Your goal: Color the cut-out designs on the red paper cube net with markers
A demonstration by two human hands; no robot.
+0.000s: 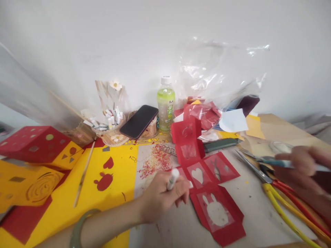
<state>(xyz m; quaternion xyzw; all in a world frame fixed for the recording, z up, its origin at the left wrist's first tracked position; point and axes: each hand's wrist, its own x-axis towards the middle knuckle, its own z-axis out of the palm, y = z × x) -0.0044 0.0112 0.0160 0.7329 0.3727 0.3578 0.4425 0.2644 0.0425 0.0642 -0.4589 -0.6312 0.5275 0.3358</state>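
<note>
Left hand (168,194): closed around white tube (173,177)
Right hand (309,162): blurred, apparently gripping blue tool (280,162)
Red card (210,173), left hand's 3 o'clock: best steadied flat

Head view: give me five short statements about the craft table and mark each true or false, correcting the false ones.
1. The left hand holds a white-capped item. True.
2. The bottle lies on its side. False: the bottle stands upright.
3. The rabbit shape is nearer the camera than the heart shape. True.
4. The phone is right of the bottle. False: the phone is left of it.
5. The yellow-handled scissors lie right of the red card. True.
</note>
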